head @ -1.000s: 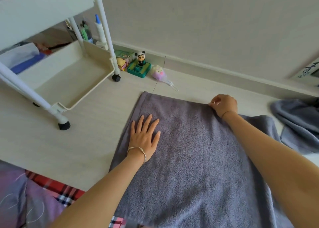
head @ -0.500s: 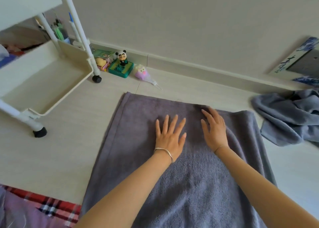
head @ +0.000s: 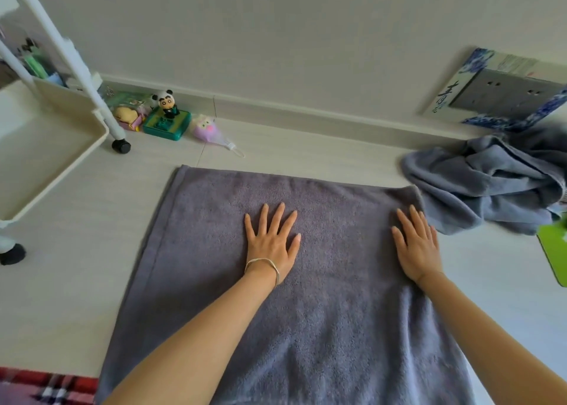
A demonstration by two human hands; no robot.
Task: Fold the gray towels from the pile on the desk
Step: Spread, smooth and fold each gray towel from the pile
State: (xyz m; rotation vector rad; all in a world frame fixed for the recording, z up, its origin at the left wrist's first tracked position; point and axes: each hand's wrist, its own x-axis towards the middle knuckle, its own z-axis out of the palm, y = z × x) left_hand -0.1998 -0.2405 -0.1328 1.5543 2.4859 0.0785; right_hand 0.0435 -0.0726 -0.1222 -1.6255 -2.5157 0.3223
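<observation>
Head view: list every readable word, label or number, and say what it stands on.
"青", probably: large dark character on the blue-and-white sticker framing the wall socket.
Small characters beside it: too blurred to read.
Print on the green packet behind the panda figure: too blurred.

The only writing I can pick out from here is on the blue-and-white patterned panel [head: 451, 95] against the wall at right. It is one large dark brush character, possibly 青; the smaller marks beneath are too blurred to read.
</observation>
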